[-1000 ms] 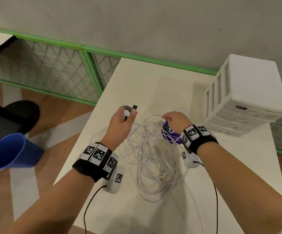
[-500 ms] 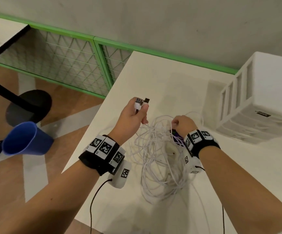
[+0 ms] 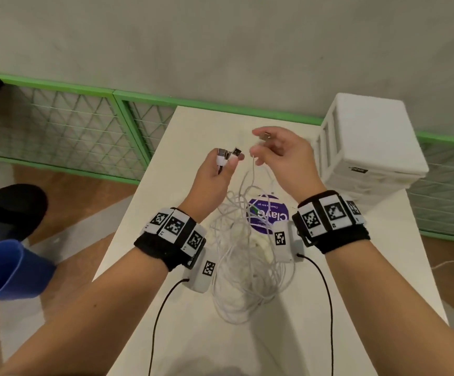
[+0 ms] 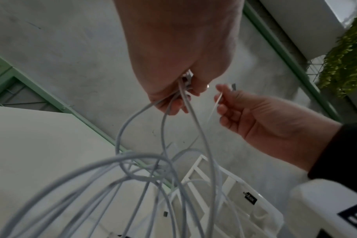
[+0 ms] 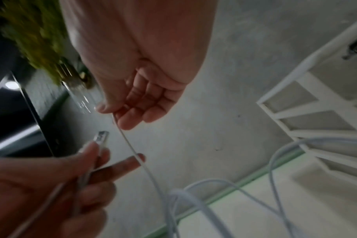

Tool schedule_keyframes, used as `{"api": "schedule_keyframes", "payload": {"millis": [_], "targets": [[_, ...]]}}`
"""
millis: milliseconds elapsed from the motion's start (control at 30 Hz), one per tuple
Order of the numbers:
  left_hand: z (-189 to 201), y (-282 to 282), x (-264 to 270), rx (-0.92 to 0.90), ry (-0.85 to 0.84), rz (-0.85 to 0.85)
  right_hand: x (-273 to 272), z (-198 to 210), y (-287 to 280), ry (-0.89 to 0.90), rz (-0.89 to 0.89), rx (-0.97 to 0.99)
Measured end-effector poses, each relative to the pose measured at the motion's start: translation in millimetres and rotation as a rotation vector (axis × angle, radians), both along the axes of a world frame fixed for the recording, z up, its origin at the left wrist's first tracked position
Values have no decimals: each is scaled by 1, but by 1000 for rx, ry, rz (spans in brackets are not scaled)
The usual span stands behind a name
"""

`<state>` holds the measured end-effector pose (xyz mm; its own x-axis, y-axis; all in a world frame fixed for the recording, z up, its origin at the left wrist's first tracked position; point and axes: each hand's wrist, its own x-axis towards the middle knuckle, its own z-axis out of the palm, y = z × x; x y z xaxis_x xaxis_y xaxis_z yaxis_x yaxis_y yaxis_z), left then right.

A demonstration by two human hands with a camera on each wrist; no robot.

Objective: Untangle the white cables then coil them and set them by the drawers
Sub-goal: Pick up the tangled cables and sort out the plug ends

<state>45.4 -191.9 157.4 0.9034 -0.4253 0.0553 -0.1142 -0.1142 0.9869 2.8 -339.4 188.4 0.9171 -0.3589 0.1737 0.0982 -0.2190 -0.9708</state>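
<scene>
A tangle of white cables (image 3: 245, 256) hangs down to the white table (image 3: 193, 335) between my wrists. My left hand (image 3: 227, 162) is raised and grips two cable plugs (image 3: 224, 154) that stick out above its fingers; their cords (image 4: 165, 122) drop from the fist into the tangle. Just right of it, my right hand (image 3: 261, 145) pinches another plug end (image 3: 265, 137) between thumb and fingers, with its thin cord (image 5: 132, 148) running down to the pile. The white drawers (image 3: 367, 147) stand at the table's back right, right of my right hand.
A purple round sticker (image 3: 272, 215) lies on the table under the cables. On the left, off the table, are a blue cup (image 3: 6, 270) and a black stool base (image 3: 11, 204). A green mesh fence (image 3: 84, 126) runs along the wall behind.
My right hand has come up off the tangle with a cable end and now sits beside my left hand. The left hand kept its plugs and rose a little.
</scene>
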Motion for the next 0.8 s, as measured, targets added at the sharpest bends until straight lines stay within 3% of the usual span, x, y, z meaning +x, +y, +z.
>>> {"api": "schedule_keyframes", "payload": {"millis": [133, 333, 400, 533, 600, 667, 800], "targets": [[17, -3, -4, -132, -12, -8, -7, 22, 14, -81, -31, -27], [41, -3, -10, -249, -31, -106, -8, 25, 23, -146, -133, -134], [45, -2, -13, -259, -9, -102, -11, 20, 28, -96, -53, -128], [51, 4, -19, -258, 12, -130, -26, 1, 43, 14, 285, 64], [56, 6, -21, -245, 6, -185, -34, -11, 49, 120, 302, 106], [59, 7, -24, -213, -22, -245, -40, -22, 53, 208, 286, 25], [56, 14, -27, -145, -71, -256, -45, -36, 54, 239, 303, -48]]}}
